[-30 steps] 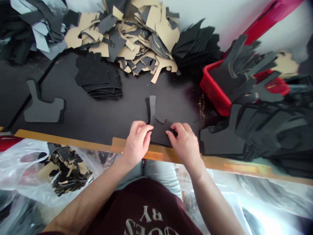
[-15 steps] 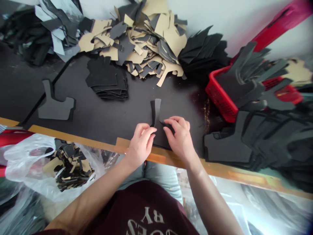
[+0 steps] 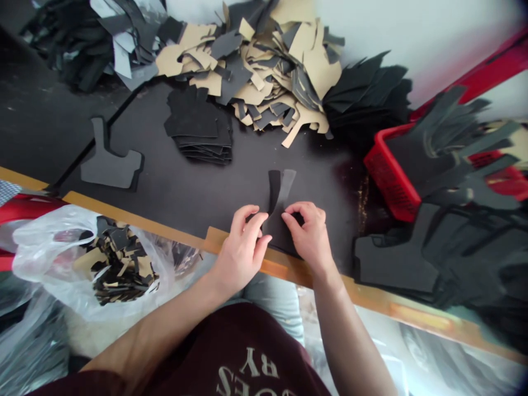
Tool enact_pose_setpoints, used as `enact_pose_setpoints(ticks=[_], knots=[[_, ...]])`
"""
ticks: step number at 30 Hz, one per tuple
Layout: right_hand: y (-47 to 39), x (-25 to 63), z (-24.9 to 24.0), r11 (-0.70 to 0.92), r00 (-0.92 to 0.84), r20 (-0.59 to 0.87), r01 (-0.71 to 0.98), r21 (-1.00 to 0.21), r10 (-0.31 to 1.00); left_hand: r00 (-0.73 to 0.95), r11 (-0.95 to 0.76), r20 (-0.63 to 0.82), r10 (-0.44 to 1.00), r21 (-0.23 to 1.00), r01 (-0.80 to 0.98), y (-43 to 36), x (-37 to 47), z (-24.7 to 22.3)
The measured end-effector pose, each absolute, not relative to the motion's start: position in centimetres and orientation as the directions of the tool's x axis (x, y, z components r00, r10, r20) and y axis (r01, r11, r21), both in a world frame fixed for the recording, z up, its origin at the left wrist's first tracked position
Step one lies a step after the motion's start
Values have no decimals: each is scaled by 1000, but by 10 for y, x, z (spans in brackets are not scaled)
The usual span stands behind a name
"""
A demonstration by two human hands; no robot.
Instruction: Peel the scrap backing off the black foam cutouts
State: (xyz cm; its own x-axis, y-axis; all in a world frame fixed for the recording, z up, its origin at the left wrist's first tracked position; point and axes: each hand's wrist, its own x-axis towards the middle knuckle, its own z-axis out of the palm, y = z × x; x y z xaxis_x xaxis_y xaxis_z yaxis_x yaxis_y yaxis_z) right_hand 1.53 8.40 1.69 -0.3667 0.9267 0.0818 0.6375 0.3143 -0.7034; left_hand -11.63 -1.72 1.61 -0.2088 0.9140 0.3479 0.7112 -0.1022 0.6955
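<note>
I record the left hand [image 3: 242, 248] loosely spread near the grey cutout [image 3: 287, 182]; whether the right hand [image 3: 311, 234] pinches it, I cannot tell.

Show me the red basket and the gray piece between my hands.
Red basket [image 3: 390, 179], head view: its left outer wall.
Gray piece [image 3: 285, 190], head view: its narrow upper arm.

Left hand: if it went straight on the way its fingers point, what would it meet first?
The left hand would probably meet the narrow black strip first, then the grey cut piece just beyond. Its fingertips look very close; contact is unclear.
</note>
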Motion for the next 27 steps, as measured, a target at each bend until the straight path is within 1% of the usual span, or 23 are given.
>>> enact_pose_setpoints(ticks=[3,6,12,17,22,27], knots=[[83,15,15,320,-364,85,656,-684,927,-234,-22,297,926,661,750,-26,-123,24],[83,14,15,325,-363,89,667,-671,927,-240,-5,300,923,634,773,-32,-132,23],[83,11,14,312,-344,77,705,-636,936,-159,-86,325,932,626,775,-37,-134,12],[82,9,15,309,-335,80,718,-624,939,-82,-160,372,925,574,803,-37,-131,10],[82,8,13,311,-324,94,720,-621,941,-29,-182,368,929,525,831,-36,-135,5],[80,6,11,312,-299,122,746,-588,946,33,-212,368,929,458,863,-35,-138,3]])
